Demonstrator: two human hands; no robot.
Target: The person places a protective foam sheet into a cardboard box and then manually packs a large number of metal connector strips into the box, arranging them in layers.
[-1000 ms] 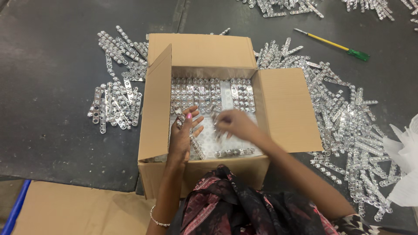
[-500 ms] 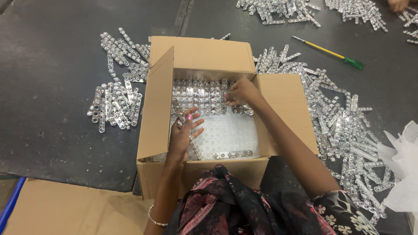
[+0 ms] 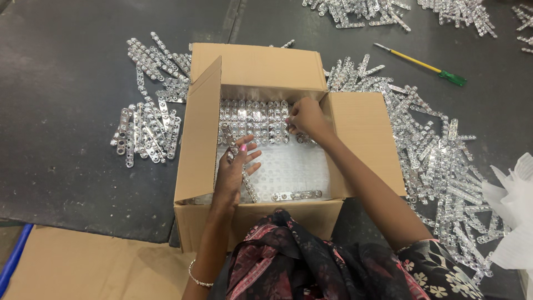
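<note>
An open cardboard box (image 3: 202, 139) sits on the dark floor in front of me. Along its far inner wall lies a row of shiny silver strips (image 3: 252, 119) on a white liner. My right hand (image 3: 306, 118) is at the right end of that row, fingers pinched on a strip there. My left hand (image 3: 237, 166) rests lower left inside the box, holding a small bunch of silver strips (image 3: 229, 136) that stick out above its fingers. One loose strip (image 3: 297, 195) lies near the box's front wall.
Heaps of the same silver strips lie left of the box (image 3: 149, 119) and right of it (image 3: 438, 161), with more at the top edge (image 3: 361, 11). A yellow screwdriver with a green handle (image 3: 422, 65) lies upper right. White plastic (image 3: 513, 216) is at the right edge, flat cardboard (image 3: 94, 266) lower left.
My right hand moved from the box's near middle up to the far row of strips. The left hand stayed in place with its bunch.
</note>
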